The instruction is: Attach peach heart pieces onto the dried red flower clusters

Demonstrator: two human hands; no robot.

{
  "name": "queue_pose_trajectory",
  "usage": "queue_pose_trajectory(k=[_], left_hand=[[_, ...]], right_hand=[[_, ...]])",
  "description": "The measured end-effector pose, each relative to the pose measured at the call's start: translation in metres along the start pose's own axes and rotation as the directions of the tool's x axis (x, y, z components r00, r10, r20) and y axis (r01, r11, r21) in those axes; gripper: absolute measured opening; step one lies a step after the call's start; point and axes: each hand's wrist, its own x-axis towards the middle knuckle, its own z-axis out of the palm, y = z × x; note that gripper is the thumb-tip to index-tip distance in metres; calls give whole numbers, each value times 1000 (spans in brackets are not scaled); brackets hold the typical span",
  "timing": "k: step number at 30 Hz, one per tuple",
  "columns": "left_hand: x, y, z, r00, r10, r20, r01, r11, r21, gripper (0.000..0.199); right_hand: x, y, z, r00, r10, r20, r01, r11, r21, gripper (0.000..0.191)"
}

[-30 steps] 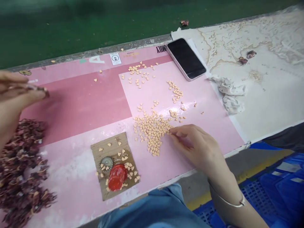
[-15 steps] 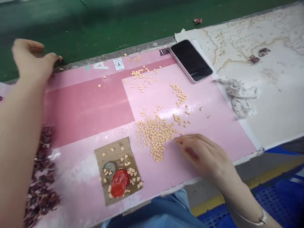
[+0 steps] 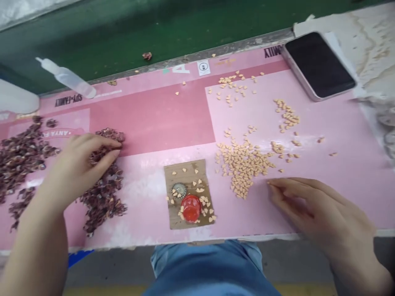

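Note:
My left hand (image 3: pixel 82 166) lies over a pile of dark red, crumpled pieces (image 3: pixel 105 203). Thumb and forefinger come together at the pile's right edge; what they pinch, if anything, I cannot make out. My right hand (image 3: pixel 321 209) is closed in a pinch just right of the scattered small beige heart-shaped pieces (image 3: pixel 243 164), and one such piece seems to show at its fingertips. Between the hands lies a brown cardboard square (image 3: pixel 175 216) carrying a red cup-like cap (image 3: pixel 191 209), a metal bottle cap (image 3: pixel 179 190) and several beige hearts.
A phone (image 3: pixel 319 65) lies at the back right of the pink mat (image 3: pixel 154 119). At the back left are a translucent squeeze bottle (image 3: pixel 72 80) and a white container (image 3: pixel 17 96). More dark red pieces (image 3: pixel 18 156) spread at far left. Behind runs a green surface (image 3: pixel 185 28).
My left hand has come back from the green surface to the dark red pile. The view has swung left, while my right hand keeps its pinch beside the beige hearts.

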Motion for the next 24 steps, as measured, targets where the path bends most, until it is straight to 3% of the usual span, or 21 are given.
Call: queue_pose_trajectory(k=[5, 8, 13, 19, 24], left_hand=[[-28, -2, 21, 996, -51, -76, 57, 995, 82, 50], [-23, -1, 28, 991, -78, -112, 91, 989, 115, 49], [-10, -2, 27, 987, -57, -148, 76, 989, 127, 47], [-8, -2, 31, 987, -59, -147, 78, 989, 127, 57], [-8, 9, 33, 970, -208, -127, 226, 962, 152, 64]], right_hand=[[8, -11, 3, 997, 76, -12, -76, 996, -50, 18], [17, -28, 10, 996, 87, -29, -86, 995, 47, 15], [35, -65, 28, 997, -52, 59, 35, 965, 260, 18], [45, -84, 43, 996, -89, -25, 93, 975, 204, 27], [48, -85, 47, 992, -125, -15, 126, 977, 175, 34]])
